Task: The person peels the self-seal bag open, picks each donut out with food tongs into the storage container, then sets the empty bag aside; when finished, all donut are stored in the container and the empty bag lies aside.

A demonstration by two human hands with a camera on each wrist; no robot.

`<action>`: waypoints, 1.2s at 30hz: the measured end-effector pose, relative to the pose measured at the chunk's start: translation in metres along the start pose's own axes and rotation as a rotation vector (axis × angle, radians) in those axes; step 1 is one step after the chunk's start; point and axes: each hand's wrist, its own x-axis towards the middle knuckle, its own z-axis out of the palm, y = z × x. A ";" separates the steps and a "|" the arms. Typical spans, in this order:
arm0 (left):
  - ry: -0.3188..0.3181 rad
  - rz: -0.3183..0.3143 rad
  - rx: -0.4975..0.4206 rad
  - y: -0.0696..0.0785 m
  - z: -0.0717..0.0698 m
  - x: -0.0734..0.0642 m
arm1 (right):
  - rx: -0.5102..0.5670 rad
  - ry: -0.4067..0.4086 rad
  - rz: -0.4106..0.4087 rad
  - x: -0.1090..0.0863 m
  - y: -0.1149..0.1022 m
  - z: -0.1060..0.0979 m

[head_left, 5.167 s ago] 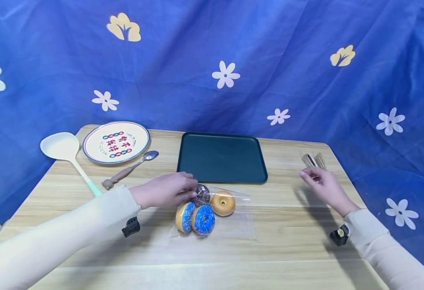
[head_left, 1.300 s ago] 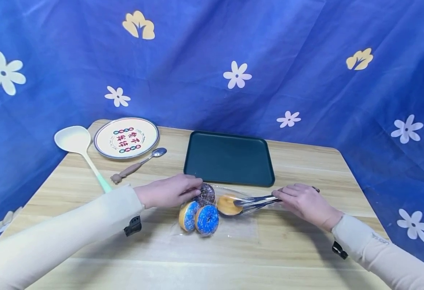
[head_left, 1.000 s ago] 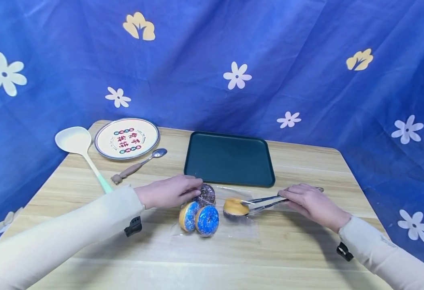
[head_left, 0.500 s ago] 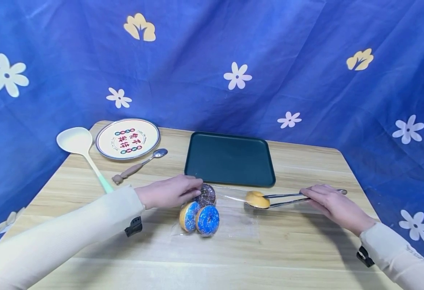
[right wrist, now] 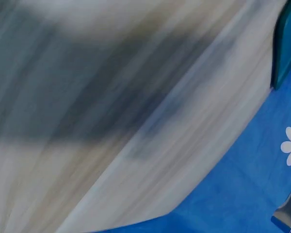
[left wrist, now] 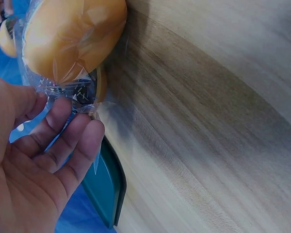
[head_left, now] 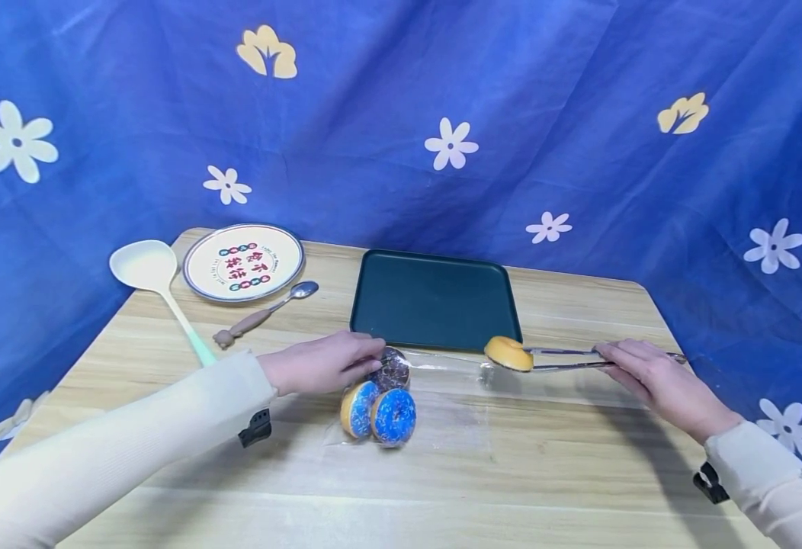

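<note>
My left hand [head_left: 328,364] pinches the edge of a clear plastic bag [head_left: 452,415] in the head view. Inside the bag lie a dark chocolate doughnut [head_left: 396,370] and two blue sprinkled doughnuts [head_left: 394,417]. The left wrist view shows thumb and fingertips on the film, below a doughnut's plain side [left wrist: 77,34]. My right hand [head_left: 668,381] holds metal tongs [head_left: 559,351], whose tips clasp a plain golden doughnut [head_left: 508,354]. That doughnut is outside the bag, overlapping the tray's near right corner in the head view. Only the tongs' end [right wrist: 287,211] shows in the right wrist view.
A dark green tray [head_left: 435,301] lies at the back middle of the wooden table [head_left: 442,496]. At the left are a patterned white plate [head_left: 202,263], a spoon [head_left: 250,323] and a white ladle [head_left: 143,265] with a green handle. Blue cloth [head_left: 373,91] hangs behind.
My right hand took up the tongs, clasped the plain doughnut, drew it rightward out of the bag and raised it toward the tray's corner. The left hand stayed at the bag.
</note>
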 end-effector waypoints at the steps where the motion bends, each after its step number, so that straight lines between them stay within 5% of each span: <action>1: -0.002 0.002 0.001 0.000 0.001 0.000 | 0.015 -0.008 0.030 0.002 -0.001 0.000; 5: 0.000 0.002 0.007 -0.001 0.003 0.002 | 0.114 -0.114 0.227 0.021 -0.007 0.002; 10: 0.006 0.010 0.005 -0.002 0.004 0.002 | 0.381 -0.292 0.401 0.058 -0.008 0.014; 21: 0.015 0.030 -0.011 0.000 0.003 0.004 | 0.788 -0.472 0.489 0.133 0.000 0.052; 36: -0.001 -0.002 -0.006 -0.001 0.003 0.003 | 1.005 -0.542 0.647 0.200 -0.015 0.112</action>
